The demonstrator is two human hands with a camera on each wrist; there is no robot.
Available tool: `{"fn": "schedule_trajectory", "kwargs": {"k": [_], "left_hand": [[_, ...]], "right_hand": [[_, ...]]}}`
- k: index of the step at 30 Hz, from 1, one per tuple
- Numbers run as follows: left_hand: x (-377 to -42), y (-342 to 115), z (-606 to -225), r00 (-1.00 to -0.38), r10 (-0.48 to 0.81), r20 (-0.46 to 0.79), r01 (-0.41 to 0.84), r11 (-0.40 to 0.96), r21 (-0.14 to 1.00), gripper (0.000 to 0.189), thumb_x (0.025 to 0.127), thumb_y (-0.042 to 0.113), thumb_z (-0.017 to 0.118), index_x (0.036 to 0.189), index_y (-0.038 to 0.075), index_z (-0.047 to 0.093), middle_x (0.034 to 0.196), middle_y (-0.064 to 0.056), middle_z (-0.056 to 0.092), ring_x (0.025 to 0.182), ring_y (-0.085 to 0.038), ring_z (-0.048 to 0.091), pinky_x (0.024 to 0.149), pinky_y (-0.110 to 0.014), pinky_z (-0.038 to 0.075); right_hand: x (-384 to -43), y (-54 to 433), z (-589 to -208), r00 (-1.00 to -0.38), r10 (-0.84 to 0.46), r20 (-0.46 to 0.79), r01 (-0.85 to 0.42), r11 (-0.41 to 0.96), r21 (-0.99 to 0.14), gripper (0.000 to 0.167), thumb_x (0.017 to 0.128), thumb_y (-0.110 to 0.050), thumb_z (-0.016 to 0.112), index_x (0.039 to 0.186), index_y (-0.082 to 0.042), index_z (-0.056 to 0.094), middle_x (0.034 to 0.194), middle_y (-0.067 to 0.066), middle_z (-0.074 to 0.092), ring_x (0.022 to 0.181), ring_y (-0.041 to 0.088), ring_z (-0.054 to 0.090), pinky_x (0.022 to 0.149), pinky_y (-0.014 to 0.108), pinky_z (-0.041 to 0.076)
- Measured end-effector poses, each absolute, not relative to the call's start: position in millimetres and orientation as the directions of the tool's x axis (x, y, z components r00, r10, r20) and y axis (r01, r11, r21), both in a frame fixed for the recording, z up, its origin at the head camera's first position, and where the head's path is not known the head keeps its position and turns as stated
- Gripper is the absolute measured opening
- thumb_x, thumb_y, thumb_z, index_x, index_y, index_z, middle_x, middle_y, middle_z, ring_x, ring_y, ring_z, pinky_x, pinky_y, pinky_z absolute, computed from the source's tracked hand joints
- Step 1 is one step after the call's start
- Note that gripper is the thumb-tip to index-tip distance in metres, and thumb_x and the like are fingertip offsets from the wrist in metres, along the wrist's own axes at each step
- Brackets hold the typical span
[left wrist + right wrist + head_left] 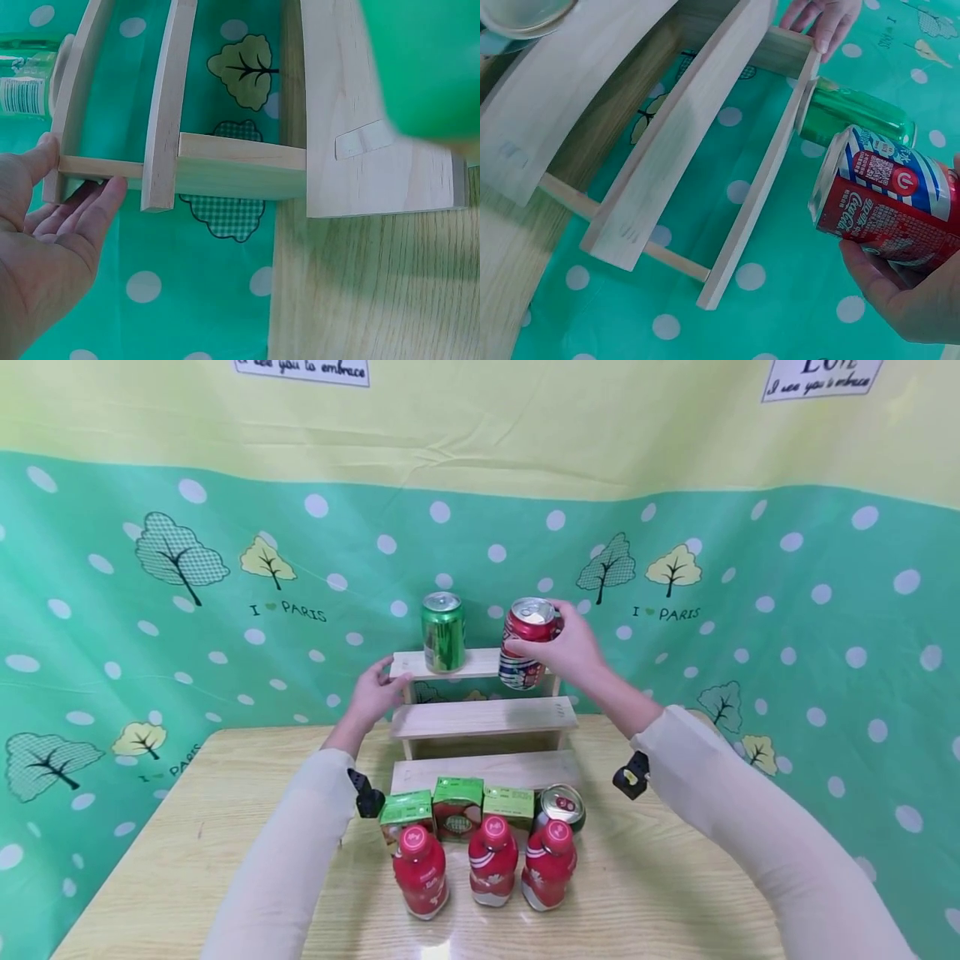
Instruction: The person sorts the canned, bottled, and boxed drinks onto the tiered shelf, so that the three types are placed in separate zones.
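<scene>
My right hand grips a red Coca-Cola can with blue and white stripes. The can overlaps the right part of the top step of a wooden three-step shelf; the right wrist view shows its base apart from the board. My left hand holds the left end of the top step, with the thumb at the board's edge and the fingers beneath by the side bar. A green can stands upright on the left part of that step, seen on its side in the right wrist view.
Several green-topped boxes and a can stand at the shelf's front. Three red bottles are nearer on the wooden table. A polka-dot curtain hangs behind.
</scene>
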State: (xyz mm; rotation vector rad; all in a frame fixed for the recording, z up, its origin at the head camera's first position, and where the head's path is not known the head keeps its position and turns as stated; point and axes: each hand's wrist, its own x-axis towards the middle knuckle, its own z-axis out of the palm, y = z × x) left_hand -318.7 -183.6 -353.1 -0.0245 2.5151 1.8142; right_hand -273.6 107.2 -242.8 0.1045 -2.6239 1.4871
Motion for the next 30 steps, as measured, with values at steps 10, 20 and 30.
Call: {"fn": "schedule_trajectory", "kwargs": {"k": [10,20,30], "left_hand": [[-320.3,-182.5,-353.7,-0.999,0.010,-0.044,-0.040,0.299,0.954,0.071,0.096,0.030,0.054,0.151,0.014,0.013,0.148,-0.024,0.031,0.126,-0.037,0.047,0.101,-0.042,0.048],[-321.6,-184.9,-354.8,-0.999,0.000,-0.051,-0.048,0.316,0.948,0.071,0.095,0.030,0.054,0.151,0.015,0.014,0.149,-0.024,0.031,0.124,-0.037,0.049,0.100,-0.042,0.049],[-320.9,-184.3,-354.8,-0.999,0.005,-0.043,-0.039,0.316,0.948,0.071,0.095,0.030,0.054,0.151,0.014,0.014,0.148,-0.024,0.032,0.124,-0.037,0.049,0.100,-0.043,0.049]], "right_hand": [[-282.6,96.4,-240.3,-0.988,-0.008,0.153,-0.138,0.491,-0.860,0.092,0.074,-0.038,0.078,0.146,-0.015,0.026,0.140,0.008,0.044,0.127,0.026,0.044,0.102,0.046,0.046],[-296.8,83.1,-243.4,-0.987,0.000,0.158,-0.136,0.507,-0.851,0.087,0.074,-0.039,0.078,0.143,-0.015,0.031,0.138,0.007,0.046,0.126,0.025,0.046,0.103,0.044,0.046],[-311.7,73.7,-251.8,-0.987,0.016,0.157,-0.129,0.493,-0.860,0.085,0.073,-0.038,0.079,0.141,-0.015,0.033,0.136,0.005,0.048,0.124,0.023,0.047,0.102,0.042,0.047]]}}
